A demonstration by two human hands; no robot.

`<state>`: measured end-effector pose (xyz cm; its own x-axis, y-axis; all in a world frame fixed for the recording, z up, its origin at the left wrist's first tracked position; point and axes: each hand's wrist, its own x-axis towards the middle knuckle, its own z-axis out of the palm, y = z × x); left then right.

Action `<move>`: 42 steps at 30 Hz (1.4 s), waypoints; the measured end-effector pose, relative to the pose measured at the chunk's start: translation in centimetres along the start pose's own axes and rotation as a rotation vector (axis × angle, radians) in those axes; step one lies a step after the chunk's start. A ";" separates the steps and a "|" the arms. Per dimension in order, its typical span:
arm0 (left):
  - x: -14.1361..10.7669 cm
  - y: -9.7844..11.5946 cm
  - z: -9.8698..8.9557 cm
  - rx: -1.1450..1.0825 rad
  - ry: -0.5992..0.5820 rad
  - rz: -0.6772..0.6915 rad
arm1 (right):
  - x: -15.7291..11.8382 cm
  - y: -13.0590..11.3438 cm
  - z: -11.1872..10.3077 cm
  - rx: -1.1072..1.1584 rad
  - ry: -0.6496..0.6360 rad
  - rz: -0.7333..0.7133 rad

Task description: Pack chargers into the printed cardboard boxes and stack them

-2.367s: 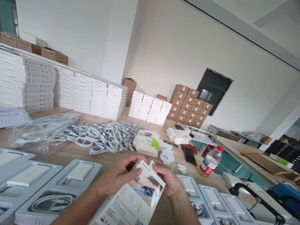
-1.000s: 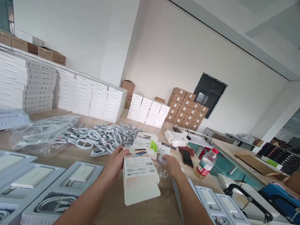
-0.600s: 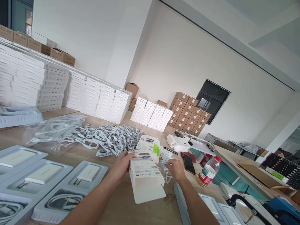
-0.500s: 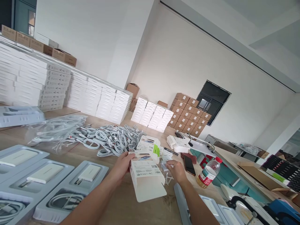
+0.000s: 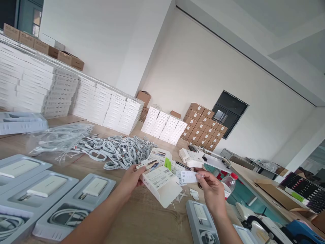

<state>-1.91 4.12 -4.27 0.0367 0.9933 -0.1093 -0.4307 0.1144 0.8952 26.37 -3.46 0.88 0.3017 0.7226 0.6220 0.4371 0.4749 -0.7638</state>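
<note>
My left hand (image 5: pixel 131 178) grips a white printed product box (image 5: pixel 160 181) by its top end, tilted over the wooden table (image 5: pixel 142 220), its lower flap open. To the right of the box, my right hand (image 5: pixel 212 191) pinches a small white printed card (image 5: pixel 188 176) between thumb and fingers, raised above the table. More small white cards (image 5: pixel 194 194) lie scattered under the two hands.
Grey trays holding chargers and cables (image 5: pixel 76 206) lie at the left, with another tray (image 5: pixel 201 222) at the right. A heap of grey cables (image 5: pixel 119 150), a stack of printed boxes (image 5: pixel 162 156), a plastic bottle (image 5: pixel 228 183) and stacked white boxes (image 5: pixel 106 106) stand behind.
My right hand has lifted from the scattered cards with one small white card pinched in it. The box in my left hand has tilted to the right.
</note>
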 end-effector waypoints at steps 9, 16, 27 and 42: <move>-0.5 0.3 0.3 -0.063 -0.055 -0.079 | -3.4 -4.1 1.3 -0.261 -0.576 -0.412; -0.6 0.7 0.5 -0.123 -0.075 -0.143 | -3.0 -2.9 -0.2 -0.214 -0.470 -0.185; -0.1 0.9 0.7 -0.261 -0.138 -0.239 | -0.6 3.4 -8.1 -0.896 -1.129 0.447; 0.2 0.5 0.7 -0.278 -0.126 -0.287 | -0.9 5.8 -8.5 -0.888 -1.074 0.380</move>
<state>-1.51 4.36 -3.52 0.2933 0.9176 -0.2685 -0.6134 0.3960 0.6833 35.83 -5.56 -2.67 -0.0786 0.9429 -0.3237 0.9697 -0.0031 -0.2443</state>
